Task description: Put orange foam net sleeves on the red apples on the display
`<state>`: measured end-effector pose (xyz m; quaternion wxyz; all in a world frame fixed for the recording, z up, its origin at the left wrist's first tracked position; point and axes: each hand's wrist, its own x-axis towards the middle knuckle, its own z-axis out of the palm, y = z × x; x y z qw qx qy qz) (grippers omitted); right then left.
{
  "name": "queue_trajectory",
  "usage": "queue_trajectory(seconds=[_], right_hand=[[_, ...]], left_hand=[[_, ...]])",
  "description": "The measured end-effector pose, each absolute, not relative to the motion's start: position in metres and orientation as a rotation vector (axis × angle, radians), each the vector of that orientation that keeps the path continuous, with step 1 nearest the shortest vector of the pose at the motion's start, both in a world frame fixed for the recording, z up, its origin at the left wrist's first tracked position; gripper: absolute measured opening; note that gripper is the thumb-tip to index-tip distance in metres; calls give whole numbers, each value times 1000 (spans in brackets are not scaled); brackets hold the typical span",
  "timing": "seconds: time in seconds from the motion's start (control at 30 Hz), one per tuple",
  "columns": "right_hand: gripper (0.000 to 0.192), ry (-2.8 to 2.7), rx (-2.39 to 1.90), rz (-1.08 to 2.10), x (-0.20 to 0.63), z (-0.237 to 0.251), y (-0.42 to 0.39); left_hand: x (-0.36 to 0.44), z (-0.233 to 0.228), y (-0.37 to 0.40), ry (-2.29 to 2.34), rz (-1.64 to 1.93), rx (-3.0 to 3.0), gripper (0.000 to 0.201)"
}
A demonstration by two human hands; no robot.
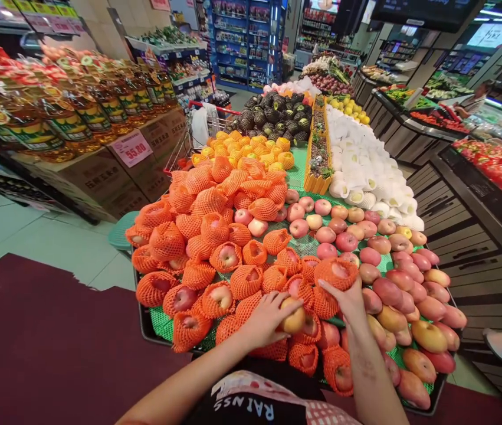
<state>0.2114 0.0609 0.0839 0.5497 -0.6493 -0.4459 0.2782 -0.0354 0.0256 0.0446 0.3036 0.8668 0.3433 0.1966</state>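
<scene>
Near the front edge of the display tray (143,330), the left hand (263,319) curls round a bare yellow fruit (294,317), the right hand (350,300) grasps an orange-netted fruit (334,273), and light, cradling pressure should spare both bruises!

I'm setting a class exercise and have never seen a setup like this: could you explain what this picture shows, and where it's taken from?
There's no machine. This single picture comes from a camera worn on a person's head, looking forward and down past their arms. On the green mat, fruit in orange nets lies to the left and mangoes to the right, with bare apples between. The left hand holds a yellowish fruit; the right hand holds a netted fruit.
</scene>
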Motion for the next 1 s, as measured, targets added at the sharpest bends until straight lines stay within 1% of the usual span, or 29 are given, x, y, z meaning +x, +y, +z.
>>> queue_trajectory(seconds=[0.1, 0.2, 0.27, 0.43, 0.57, 0.7, 0.83, 0.93, 1.0], right_hand=[[101, -1119, -1669, 469, 197, 97, 114], [97, -1373, -1973, 209, 186, 99, 157], [93, -1544, -2118, 137, 183, 96, 176], [75, -1773, -2208, 164, 179, 84, 200], [63, -1906, -2225, 179, 180, 80, 215], [66, -1985, -2188, 215, 185, 81, 226], [72, -2061, -2070, 252, 195, 80, 224], [75, -2162, -1939, 269, 202, 81, 219], [75, -2239, -1886, 285, 206, 84, 218]], left_hand=[[-30, 50, 30, 770, 498, 2322, 83], [-31, 55, 39, 715, 471, 2368, 84], [-33, 55, 43, 715, 474, 2393, 87], [-37, 46, 40, 700, 541, 2449, 88], [-37, 41, 37, 648, 556, 2512, 84], [-38, 43, 38, 568, 580, 2504, 79], [-47, 61, 51, 516, 668, 2376, 71], [-59, 82, 83, 518, 832, 2134, 64], [-68, 97, 120, 535, 994, 1910, 56]])
